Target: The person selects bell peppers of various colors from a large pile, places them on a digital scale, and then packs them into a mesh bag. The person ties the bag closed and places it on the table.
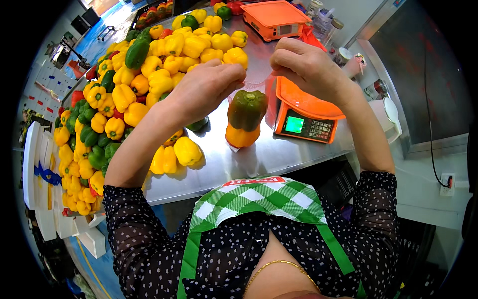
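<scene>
My left hand (pixel 211 88) and my right hand (pixel 298 65) pinch the two sides of a thin mesh net (pixel 257 76) stretched between them. Below the net stand stacked bell peppers, a green one (pixel 247 108) on top of an orange-yellow one (pixel 242 137), with a bit of red at the base; the netting's extent around them is hard to make out. A small white tag or paper shows under the stack. Just right of it, under my right hand, sits an orange digital scale (pixel 308 112) with a lit green display.
A big heap of yellow, green and red bell peppers (pixel 123 98) covers the left of the metal table (pixel 220 172). Two yellow peppers (pixel 187 151) lie near its front edge. A second orange scale (pixel 276 17), jars (pixel 328 28) and a white lidded container (pixel 386 114) stand behind and to the right.
</scene>
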A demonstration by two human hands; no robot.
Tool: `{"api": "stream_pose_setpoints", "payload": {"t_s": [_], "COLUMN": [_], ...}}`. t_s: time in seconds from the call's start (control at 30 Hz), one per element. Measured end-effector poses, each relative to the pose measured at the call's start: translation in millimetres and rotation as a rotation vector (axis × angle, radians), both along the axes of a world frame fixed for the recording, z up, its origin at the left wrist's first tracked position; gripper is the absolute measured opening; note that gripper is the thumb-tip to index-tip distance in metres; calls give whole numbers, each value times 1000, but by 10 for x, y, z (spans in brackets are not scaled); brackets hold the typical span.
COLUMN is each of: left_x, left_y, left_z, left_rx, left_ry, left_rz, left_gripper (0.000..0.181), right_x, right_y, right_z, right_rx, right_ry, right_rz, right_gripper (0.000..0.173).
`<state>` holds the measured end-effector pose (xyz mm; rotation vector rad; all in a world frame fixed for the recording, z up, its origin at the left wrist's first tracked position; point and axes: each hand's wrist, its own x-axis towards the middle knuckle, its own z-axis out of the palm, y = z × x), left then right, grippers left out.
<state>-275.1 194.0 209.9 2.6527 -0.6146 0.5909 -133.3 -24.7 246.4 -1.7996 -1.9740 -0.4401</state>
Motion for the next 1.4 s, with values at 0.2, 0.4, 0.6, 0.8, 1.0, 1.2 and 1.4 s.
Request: {"api": "stream_pose_setpoints", "payload": {"t_s": [0.2, 0.4, 0.6, 0.8, 1.0, 1.2, 1.4], "left_x": [-67, 24, 53, 270, 3, -184, -142], "left_y": [-274, -346, -374, -501, -275, -572, -435], "left_z": [207, 150, 140, 77, -568, -1075, -963], "left_rx": [-380, -271, -148, -192, -363, -653, -682], "left_ry": [376, 258, -32, -261, 232, 547, 665], "left_rz": [80, -61, -165, -162, 69, 86, 76], "left_gripper": [28, 20, 12, 16, 87, 111, 97], "right_x": [-179, -310, -323, -563, -140, -110, 23], "right_y": [-39, -11, 10, 273, 36, 52, 28], "right_z": [15, -141, -771, -1075, -1184, -1194, -1304], "right_rx": [120, 321, -55, 270, 590, 691, 562], "right_ry": [197, 585, 1029, 1459, 1801, 1855, 1926], "right_rz": [91, 231, 95, 74, -30, -83, -37], "right_gripper": [17, 18, 63, 24, 36, 38, 37]}}
